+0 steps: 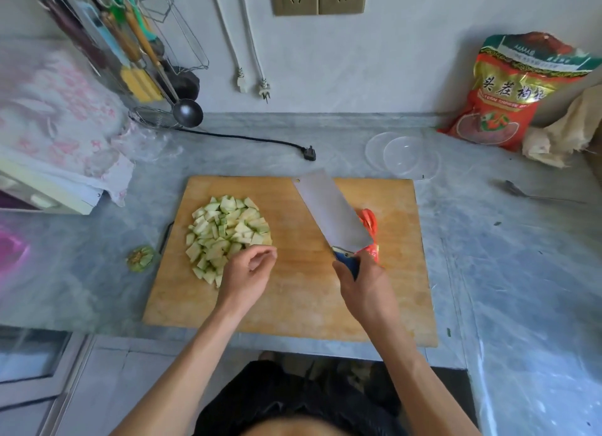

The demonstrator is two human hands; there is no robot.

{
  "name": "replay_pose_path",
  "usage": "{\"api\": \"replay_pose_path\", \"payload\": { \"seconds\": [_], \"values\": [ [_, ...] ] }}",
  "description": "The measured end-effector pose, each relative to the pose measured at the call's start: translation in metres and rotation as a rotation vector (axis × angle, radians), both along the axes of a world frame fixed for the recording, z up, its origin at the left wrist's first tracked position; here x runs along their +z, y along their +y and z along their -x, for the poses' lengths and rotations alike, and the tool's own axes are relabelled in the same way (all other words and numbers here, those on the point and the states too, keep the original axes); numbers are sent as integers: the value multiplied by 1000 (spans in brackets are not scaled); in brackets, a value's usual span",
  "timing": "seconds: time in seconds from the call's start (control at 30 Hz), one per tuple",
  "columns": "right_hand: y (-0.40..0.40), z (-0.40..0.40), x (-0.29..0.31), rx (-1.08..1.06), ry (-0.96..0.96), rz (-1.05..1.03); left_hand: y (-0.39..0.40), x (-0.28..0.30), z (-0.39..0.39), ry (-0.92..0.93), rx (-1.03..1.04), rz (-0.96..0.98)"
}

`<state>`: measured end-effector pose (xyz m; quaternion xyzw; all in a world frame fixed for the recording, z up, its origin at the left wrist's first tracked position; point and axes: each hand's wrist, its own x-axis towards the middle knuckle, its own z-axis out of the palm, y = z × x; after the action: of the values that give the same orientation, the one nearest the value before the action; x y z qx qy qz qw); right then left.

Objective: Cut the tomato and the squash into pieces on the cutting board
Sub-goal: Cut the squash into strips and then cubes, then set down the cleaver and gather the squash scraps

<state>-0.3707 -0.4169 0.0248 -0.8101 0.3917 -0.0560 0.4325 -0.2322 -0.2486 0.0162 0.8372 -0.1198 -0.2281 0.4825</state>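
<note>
A wooden cutting board [293, 305] lies on the grey counter. On its left part sits a heap of pale green squash pieces [224, 233]. Red tomato pieces [369, 223] lie on the right part, largely hidden behind a cleaver [330, 210]. My right hand [361, 282] grips the cleaver's blue handle, with the broad blade raised and pointing away to the upper left. My left hand [249, 269] hovers at the heap's near right edge with loosely curled fingers and holds nothing.
A cut squash end [140, 258] lies on the counter left of the board. Behind the board are clear plastic lids [402, 155] and a black plug on its cord [309, 153]. A red bag [508, 93] stands back right, a spoon [521, 191] lies right, a utensil rack [130, 54] stands back left.
</note>
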Motion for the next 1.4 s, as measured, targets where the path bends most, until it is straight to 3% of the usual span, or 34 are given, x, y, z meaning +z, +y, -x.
{"api": "replay_pose_path", "payload": {
  "seconds": [0.23, 0.4, 0.67, 1.0, 1.4],
  "values": [
    [-42, 44, 0, -288, -19, -34, -46, 8, 17, 19, -133, 33],
    [-82, 71, -16, -455, 133, -71, -100, 6, 40, 21, -327, 36],
    [-86, 79, -23, -426, 151, -6, -141, 6, 65, 59, -421, 60],
    [-77, 65, -35, -467, 118, -83, -138, 6, 65, 77, -405, 4],
    [-119, 91, -52, -464, 254, 16, -160, 4, 84, 102, -475, -5]
  ]
}}
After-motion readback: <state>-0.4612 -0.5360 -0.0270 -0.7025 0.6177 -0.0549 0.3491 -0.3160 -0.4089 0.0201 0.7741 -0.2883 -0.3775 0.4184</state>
